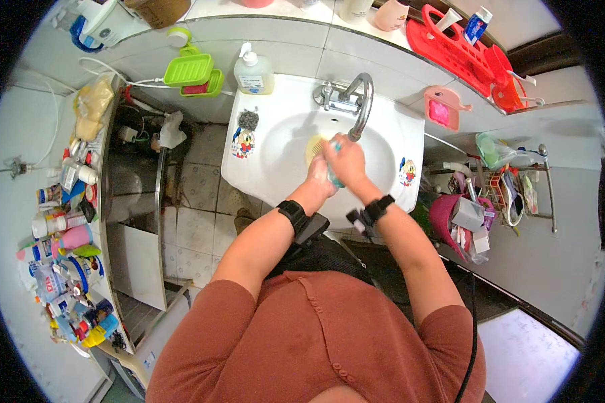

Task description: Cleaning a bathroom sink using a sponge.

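Observation:
Over the white washbasin (282, 174), my two hands are close together, just left of the curved chrome faucet (367, 101). My left hand (321, 176) holds a pale yellow oval object (315, 146) with a row of dark, comb-like lines; its exact kind is unclear. What looks like whitish lather covers part of this hand. Pressed against it, my right hand (350, 160) grips a teal object (337, 177), mostly hidden between the hands. Whether water runs from the spout cannot be told. Black bands circle both wrists.
A pump bottle (253, 73) and steel wool scourer (248, 120) stand on the basin's left side. Green soap dishes (189, 70) and a pink soap holder (441, 108) hang on the wall. Bottles crowd the left shelf (106, 221); a magenta basket (446, 221) is at right.

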A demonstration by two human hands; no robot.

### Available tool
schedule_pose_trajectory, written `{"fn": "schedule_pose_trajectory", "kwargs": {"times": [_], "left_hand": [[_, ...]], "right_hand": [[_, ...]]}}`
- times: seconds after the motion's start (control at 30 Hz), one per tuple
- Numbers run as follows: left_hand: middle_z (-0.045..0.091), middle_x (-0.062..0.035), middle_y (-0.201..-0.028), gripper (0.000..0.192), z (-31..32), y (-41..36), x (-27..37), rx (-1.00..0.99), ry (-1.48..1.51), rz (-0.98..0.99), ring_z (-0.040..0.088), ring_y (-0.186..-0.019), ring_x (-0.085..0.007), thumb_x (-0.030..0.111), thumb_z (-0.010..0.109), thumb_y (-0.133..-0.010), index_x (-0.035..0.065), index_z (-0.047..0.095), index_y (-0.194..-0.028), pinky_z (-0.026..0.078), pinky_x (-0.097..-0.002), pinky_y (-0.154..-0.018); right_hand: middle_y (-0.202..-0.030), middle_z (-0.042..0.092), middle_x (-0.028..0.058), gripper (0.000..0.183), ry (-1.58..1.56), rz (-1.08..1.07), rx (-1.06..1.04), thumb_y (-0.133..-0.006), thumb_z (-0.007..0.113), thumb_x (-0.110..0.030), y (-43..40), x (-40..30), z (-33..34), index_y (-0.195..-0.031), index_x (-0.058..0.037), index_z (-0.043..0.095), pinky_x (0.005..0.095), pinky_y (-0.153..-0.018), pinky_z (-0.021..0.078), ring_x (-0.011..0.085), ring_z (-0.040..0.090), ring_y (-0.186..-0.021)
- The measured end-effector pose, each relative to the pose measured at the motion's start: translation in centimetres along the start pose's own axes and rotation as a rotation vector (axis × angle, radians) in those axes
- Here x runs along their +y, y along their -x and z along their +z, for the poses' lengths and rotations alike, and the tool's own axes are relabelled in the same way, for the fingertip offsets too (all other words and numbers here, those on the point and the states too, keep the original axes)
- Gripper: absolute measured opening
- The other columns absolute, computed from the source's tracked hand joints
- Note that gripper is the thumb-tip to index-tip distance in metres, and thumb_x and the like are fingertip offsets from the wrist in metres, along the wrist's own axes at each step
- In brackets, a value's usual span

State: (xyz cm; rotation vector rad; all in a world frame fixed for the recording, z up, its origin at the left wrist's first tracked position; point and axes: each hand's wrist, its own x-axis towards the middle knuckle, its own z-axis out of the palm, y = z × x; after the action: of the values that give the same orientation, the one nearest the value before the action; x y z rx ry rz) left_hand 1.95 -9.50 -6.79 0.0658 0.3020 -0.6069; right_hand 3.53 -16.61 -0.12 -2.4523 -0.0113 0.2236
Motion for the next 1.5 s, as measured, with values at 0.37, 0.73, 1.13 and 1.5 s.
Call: {"fn": "schedule_pose_trajectory", "kwargs": {"times": [0.37,0.73,1.13,1.5], "left_hand": [[0.059,-0.0039,-0.079,0.023,-1.4,1.0,-0.5,0.141,-0.154,-0.117,0.057,-0.077,-0.0184,0.029,0.036,-0.090,0.0157,0.053,-0.081,0.047,-0.0320,-0.069],[0.056,-0.0048,-0.105,0.030,1.4,1.3,0.9,0.349,-0.224,-0.125,0.055,-0.097,-0.0205,0.035,0.037,-0.092,0.0131,0.049,-0.108,0.045,-0.0417,-0.088],[0.057,-0.0049,-0.096,0.036,-3.2,-0.2,-2.5,0.443,0.041,-0.054,0.056,-0.087,-0.0207,0.044,0.033,-0.093,0.0136,0.050,-0.104,0.048,-0.0373,-0.077],[0.058,-0.0041,-0.099,0.029,-3.8,-1.4,-3.0,0.448,0.041,0.109,0.057,-0.088,-0.0200,0.036,0.038,-0.092,0.0123,0.052,-0.101,0.048,-0.0369,-0.076]], "right_hand": [[-0.085,0.061,0.0185,0.030,0.010,-0.011,0.002,-0.078,0.055,-0.035,1.4,1.5,0.9,-0.084,-0.0059,0.057,0.0451,-0.067,0.0468,0.0387,0.058,-0.077],[-0.128,0.038,0.0101,0.066,-1.148,0.466,-0.361,-0.086,0.054,-0.042,4.0,6.3,-1.3,-0.136,-0.0111,0.023,0.0402,-0.084,0.0466,0.0226,0.047,-0.110],[-0.094,0.058,0.0102,0.033,-0.575,-0.078,-0.122,-0.069,0.057,-0.010,4.2,6.1,-0.5,-0.102,-0.0083,0.061,0.0302,-0.077,0.0471,0.0225,0.057,-0.083],[-0.085,0.055,0.0196,0.025,0.007,-0.031,0.047,-0.074,0.064,-0.030,0.1,5.5,2.4,-0.083,-0.0067,0.060,0.0447,-0.068,0.0464,0.0385,0.056,-0.077]]}}
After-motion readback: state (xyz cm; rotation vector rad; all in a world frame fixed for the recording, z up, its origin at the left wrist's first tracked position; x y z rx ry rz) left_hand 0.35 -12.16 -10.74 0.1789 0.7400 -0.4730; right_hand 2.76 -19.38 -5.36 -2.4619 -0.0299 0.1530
